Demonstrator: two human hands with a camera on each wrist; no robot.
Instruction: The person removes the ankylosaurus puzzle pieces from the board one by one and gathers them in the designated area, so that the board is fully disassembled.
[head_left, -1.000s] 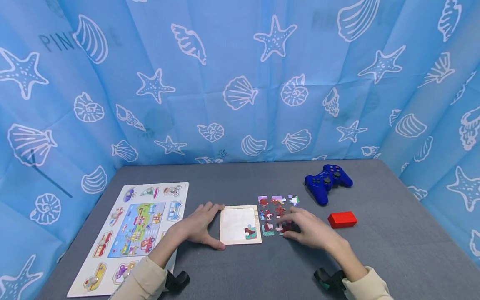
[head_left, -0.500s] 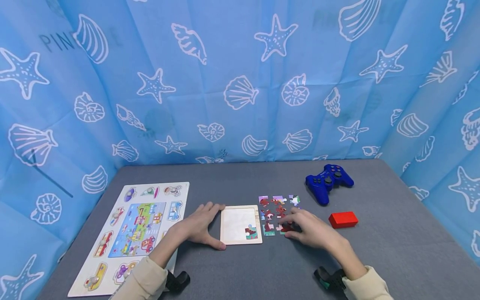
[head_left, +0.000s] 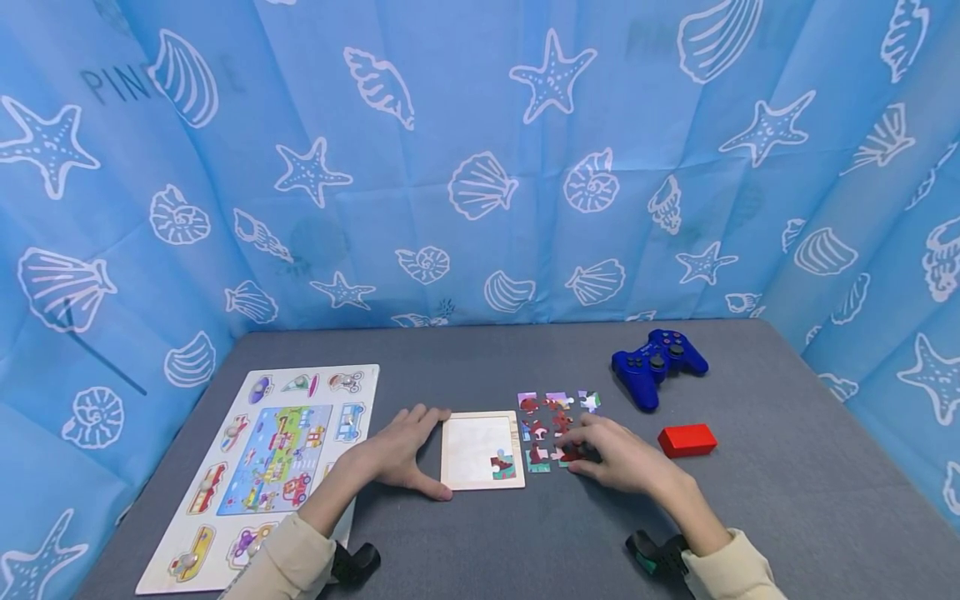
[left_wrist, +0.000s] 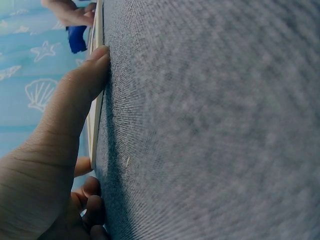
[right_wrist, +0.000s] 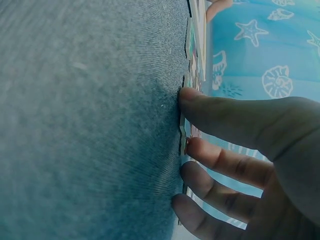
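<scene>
My left hand [head_left: 408, 450] holds the left side of a small wooden puzzle tray [head_left: 468, 433], thumb at its near corner and index finger at its far corner. One jigsaw piece [head_left: 502, 465] lies in the tray's near right corner. Just right of the tray, several loose jigsaw pieces [head_left: 537, 458] are laid out in rows. My right hand [head_left: 615, 457] pinches a piece [head_left: 564, 460] in the nearest row, which still lies flat on the table. In the right wrist view the thumb [right_wrist: 220, 112] touches that piece's near edge. My hand hides some pieces.
A large peg puzzle board [head_left: 258, 450] with vehicle shapes lies on the left, partly under my left forearm. A blue game controller [head_left: 656, 362] and a red block [head_left: 687, 440] are on the right of the grey table [head_left: 480, 550]. A blue curtain [head_left: 480, 125] hangs behind.
</scene>
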